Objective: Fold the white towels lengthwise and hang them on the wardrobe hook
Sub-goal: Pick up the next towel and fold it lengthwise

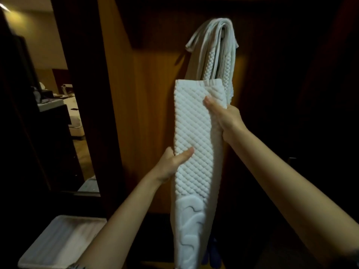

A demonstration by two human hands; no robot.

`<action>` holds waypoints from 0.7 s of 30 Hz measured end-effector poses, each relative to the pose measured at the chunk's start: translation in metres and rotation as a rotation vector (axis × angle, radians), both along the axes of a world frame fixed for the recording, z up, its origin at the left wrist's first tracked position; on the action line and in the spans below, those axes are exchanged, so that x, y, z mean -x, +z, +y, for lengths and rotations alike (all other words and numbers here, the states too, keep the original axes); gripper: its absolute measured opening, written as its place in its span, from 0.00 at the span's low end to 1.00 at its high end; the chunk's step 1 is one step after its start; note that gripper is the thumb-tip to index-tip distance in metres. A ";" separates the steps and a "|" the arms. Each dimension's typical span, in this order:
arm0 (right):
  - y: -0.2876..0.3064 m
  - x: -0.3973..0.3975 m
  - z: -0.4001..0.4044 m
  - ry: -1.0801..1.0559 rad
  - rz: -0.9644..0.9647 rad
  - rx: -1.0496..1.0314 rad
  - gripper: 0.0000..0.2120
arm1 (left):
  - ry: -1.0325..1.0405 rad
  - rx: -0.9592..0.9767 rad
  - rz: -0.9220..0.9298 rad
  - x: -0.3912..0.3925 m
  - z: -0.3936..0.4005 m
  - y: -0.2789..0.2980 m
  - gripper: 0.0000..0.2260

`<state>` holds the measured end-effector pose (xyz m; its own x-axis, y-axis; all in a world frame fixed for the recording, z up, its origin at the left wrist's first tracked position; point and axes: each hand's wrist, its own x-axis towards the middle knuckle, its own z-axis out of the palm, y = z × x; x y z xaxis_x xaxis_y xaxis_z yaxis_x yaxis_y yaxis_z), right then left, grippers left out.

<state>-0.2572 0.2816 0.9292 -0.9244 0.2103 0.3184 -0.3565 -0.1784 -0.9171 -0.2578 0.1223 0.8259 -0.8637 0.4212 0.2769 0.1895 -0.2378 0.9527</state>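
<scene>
A white quilted towel [194,136], folded into a long narrow strip, hangs upright in front of me. My left hand [172,164] grips its left edge at mid-height, thumb on the front. Higher up, my right hand [223,115] clasps the right edge just below the top. Behind it, several white towels [211,47] hang draped over the wardrobe hook, which the cloth hides. The held towel's top edge overlaps the lower part of that bundle.
The wooden wardrobe panel [147,113] stands behind the towels. A white tray-like surface [64,237] sits at lower left. A dark-framed mirror [58,98] on the left shows a lit room with a bed. Something blue [211,253] lies low behind the towel.
</scene>
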 end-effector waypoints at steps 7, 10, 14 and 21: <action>-0.021 -0.006 0.019 0.212 -0.023 -0.080 0.27 | 0.056 -0.058 0.047 0.000 0.014 0.055 0.06; -0.051 -0.014 0.018 0.324 -0.080 -0.047 0.27 | 0.118 -0.095 0.050 0.002 0.015 0.076 0.08; -0.084 -0.028 0.013 0.297 -0.145 -0.117 0.25 | 0.237 -0.123 -0.041 0.008 0.014 0.105 0.10; -0.059 -0.027 0.005 0.180 0.079 -0.101 0.12 | -0.073 -0.103 -0.098 0.009 -0.009 0.110 0.31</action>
